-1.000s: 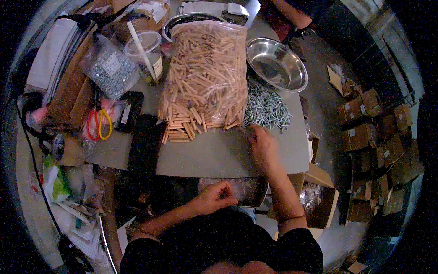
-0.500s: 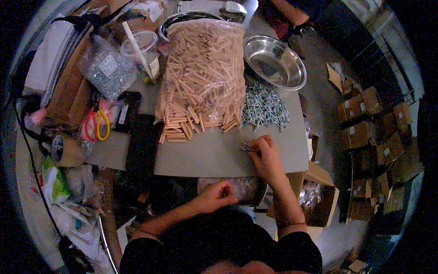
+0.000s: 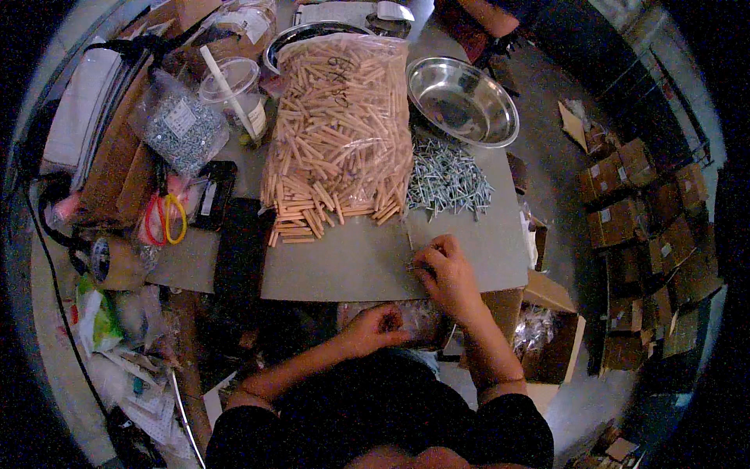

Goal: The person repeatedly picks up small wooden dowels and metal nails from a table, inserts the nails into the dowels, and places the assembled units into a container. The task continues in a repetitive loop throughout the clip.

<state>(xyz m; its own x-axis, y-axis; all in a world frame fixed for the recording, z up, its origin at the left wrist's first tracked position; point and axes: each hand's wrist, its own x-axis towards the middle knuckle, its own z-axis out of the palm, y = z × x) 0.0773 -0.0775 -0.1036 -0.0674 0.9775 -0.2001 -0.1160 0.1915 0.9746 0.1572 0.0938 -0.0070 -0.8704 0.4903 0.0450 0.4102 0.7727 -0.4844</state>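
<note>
My right hand [image 3: 448, 273] is over the front right of the table, fingers pinched together; small metal screws show faintly at the fingertips. Closer to my body, below the table's front edge, my left hand [image 3: 375, 327] is curled with thumb and fingers nearly meeting. Whatever it may hold is too small to see. Beyond the right hand lies a loose pile of silvery screws [image 3: 449, 181]. To its left a large clear bag of wooden dowels [image 3: 340, 125] lies with its mouth toward me, and several dowels [image 3: 301, 227] spill onto the table [image 3: 344, 270].
A steel bowl [image 3: 463, 102] stands behind the screws. At the left are a bag of screws [image 3: 183, 125], a plastic cup [image 3: 234, 90], a black phone [image 3: 215, 195] and scissors [image 3: 166, 219] with red and yellow handles. Cardboard boxes [image 3: 617, 223] are stacked at the right. Another person's arm [image 3: 491, 17] appears at the top.
My right hand has drawn slightly toward me and left, away from the screw pile, still pinched. My left hand has barely moved. The whole view has shifted a little.
</note>
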